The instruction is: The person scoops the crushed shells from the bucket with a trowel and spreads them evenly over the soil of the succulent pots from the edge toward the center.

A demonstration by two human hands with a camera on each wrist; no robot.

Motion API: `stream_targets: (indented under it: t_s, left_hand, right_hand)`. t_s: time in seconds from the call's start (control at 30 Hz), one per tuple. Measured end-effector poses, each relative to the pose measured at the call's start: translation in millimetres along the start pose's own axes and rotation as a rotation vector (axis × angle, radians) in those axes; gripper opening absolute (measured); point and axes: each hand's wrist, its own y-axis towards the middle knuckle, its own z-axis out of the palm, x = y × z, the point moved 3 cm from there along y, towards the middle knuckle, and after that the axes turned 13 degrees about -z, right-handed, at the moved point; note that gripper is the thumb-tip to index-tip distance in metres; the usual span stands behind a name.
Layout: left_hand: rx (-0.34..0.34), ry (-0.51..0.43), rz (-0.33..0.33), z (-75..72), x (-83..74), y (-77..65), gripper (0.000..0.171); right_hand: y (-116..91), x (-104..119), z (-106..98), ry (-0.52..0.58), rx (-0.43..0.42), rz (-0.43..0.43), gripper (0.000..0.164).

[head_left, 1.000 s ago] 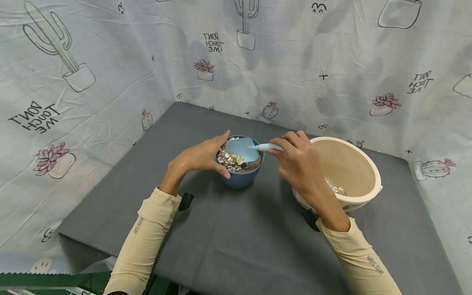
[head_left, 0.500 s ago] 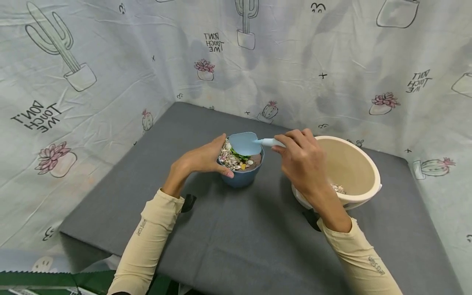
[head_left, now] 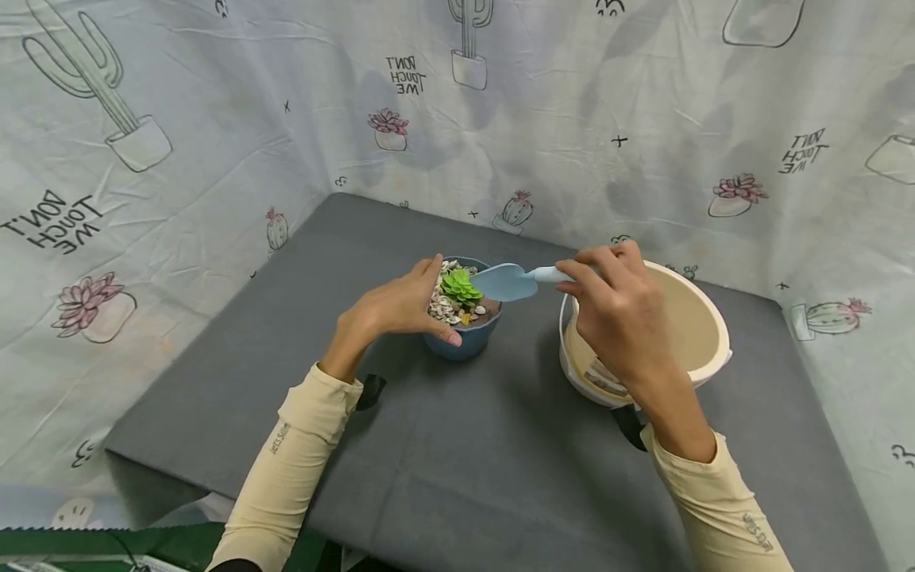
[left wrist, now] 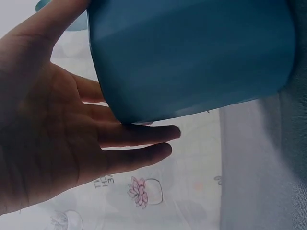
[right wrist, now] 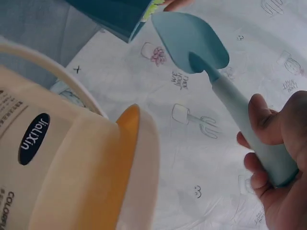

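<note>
A blue plant pot [head_left: 466, 343] stands on the grey cloth, with a bright green succulent [head_left: 461, 286] among pale pebbles [head_left: 445, 308] and brown soil at its right. My left hand [head_left: 399, 306] holds the pot's left side, thumb at the near side and fingers behind. In the left wrist view, two fingertips [left wrist: 163, 143] extend past the pot wall. My right hand [head_left: 623, 314] grips the handle of a light blue trowel [head_left: 509, 284]. Its blade hovers at the pot's right rim, beside the succulent. No load shows on the blade in the right wrist view [right wrist: 192, 40].
A cream bucket [head_left: 711, 361] stands to the right of the pot, beneath my right hand, with a handle and a printed label [right wrist: 33, 139]. Grey cloth [head_left: 457, 477] covers the table. Behind hangs a pale curtain [head_left: 557, 103] with cactus drawings.
The trowel has tilted, lifted off the succulent and moved right toward the bucket, uncovering the plant. Pebbles seen on the blade earlier are gone from it. My left hand stays on the pot.
</note>
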Motion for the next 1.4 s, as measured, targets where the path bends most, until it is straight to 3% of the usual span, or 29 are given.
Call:
stream_targets:
  t_s: [0.17,0.27,0.5,0.67,0.83,0.93,1.07,1.17,1.27,1.4]
  left_hand:
    - [-0.015,0.004,-0.002,-0.1,0.4,0.0,0.139]
    - [-0.019,-0.003,-0.003,0.3,1.0,0.0,0.141]
    - [-0.041,0.005,0.013,-1.7,-2.2,-1.0,0.141]
    - [-0.088,0.028,0.141,-2.8,-29.7,-5.9,0.127]
    - [-0.158,-0.005,0.355,-0.2,-76.0,-6.3,0.105]
    - [-0.171,0.013,0.434,8.3,-102.2,0.8,0.095]
    - [-0.128,0.026,0.501,26.6,-130.5,13.9,0.084]
    - [-0.133,0.035,0.553,39.3,-144.3,20.1,0.073]
    - [-0.203,0.052,0.583,46.0,-150.0,23.0,0.063]
    - [-0.244,0.055,0.601,48.5,-154.8,23.7,0.057]
  right_hand:
    - [5.1,4.2,1.0,0.000,0.004,-0.115,0.013]
    - [6.1,3.7,-3.6,-0.013,-0.030,-0.124,0.014]
    - [-5.8,-15.8,-39.4,-0.082,-0.114,0.000,0.008]
    - [-31.4,-41.0,-79.9,-0.160,-0.120,0.117,0.009]
    - [-54.9,-63.8,-101.3,-0.211,0.031,0.184,0.009]
    - [-65.7,-73.6,-92.5,-0.240,0.156,0.163,0.011]
    - [-77.7,-80.8,-67.7,-0.265,0.283,0.090,0.014]
    - [-83.2,-82.3,-48.5,-0.283,0.358,0.029,0.017]
    - [-86.2,-82.7,-32.7,-0.316,0.455,-0.015,0.017]
    - [-89.2,-84.0,-23.3,-0.366,0.548,0.006,0.015]
